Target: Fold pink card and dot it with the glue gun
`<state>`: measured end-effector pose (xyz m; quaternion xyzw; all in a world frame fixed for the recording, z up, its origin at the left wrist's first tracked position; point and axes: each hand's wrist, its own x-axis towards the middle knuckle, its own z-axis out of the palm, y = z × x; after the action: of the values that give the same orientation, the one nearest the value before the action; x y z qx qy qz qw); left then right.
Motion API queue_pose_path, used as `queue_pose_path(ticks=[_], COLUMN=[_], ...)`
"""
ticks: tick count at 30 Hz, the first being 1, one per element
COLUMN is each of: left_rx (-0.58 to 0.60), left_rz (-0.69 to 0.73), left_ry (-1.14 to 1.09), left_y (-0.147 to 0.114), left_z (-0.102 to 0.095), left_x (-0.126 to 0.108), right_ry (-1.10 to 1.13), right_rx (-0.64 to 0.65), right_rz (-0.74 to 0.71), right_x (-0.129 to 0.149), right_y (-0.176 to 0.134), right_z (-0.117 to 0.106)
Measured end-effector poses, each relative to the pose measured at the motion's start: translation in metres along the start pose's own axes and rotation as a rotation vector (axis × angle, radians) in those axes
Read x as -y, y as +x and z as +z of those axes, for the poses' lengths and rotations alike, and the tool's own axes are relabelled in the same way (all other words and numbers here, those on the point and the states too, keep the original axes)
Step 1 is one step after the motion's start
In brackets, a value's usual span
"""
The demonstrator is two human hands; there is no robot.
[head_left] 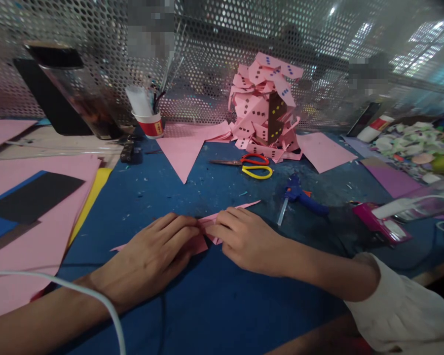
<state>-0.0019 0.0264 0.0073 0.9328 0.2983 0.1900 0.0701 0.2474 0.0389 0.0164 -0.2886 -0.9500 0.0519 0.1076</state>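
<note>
My left hand (155, 249) rests on a folded piece of pink paper (199, 245), its fingers close together and pressing the paper to the blue table. Opposite it, my right hand (249, 241) pinches the same paper with bent fingers, and the fingertips of both hands nearly meet. Thin pointed ends of the paper stick out past each hand; much of its middle is hidden under the fingers. Just beyond the hands lie scissors (257, 171) with one red and one yellow handle. To their right is a blue glue gun (299, 195) with a clear glue stick.
A stack of folded pink pieces with dotted marks (257, 111) stands against the perforated metal screen (207, 64). Pink sheets (25, 281) lie at left, near a bottle (85, 98) and a paper cup (150, 123). A white cable (96, 296) crosses over my left forearm.
</note>
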Motion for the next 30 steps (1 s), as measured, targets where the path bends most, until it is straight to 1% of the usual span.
queue_pose_path(ticks=[8, 17, 21, 30], left_rx=[-0.020, -0.007, -0.019, -0.006], left_rz=[0.020, 0.012, 0.021, 0.006], left_ry=[0.027, 0.028, 0.030, 0.026], left_y=[-0.0003, -0.0007, 0.0004, 0.0004], left_z=[0.0017, 0.0026, 0.0013, -0.0010], left_x=[0.0021, 0.0024, 0.0010, 0.0001], right_ry=[-0.005, 0.001, 0.037, 0.035], right_rx=[0.000, 0.012, -0.024, 0.005], right_rz=[-0.031, -0.071, -0.032, -0.025], right_x=[-0.0015, -0.0033, -0.0031, -0.0022], right_y=[-0.0011, -0.0054, -0.0051, -0.0041], right_z=[0.0000, -0.0041, -0.0022, -0.0038])
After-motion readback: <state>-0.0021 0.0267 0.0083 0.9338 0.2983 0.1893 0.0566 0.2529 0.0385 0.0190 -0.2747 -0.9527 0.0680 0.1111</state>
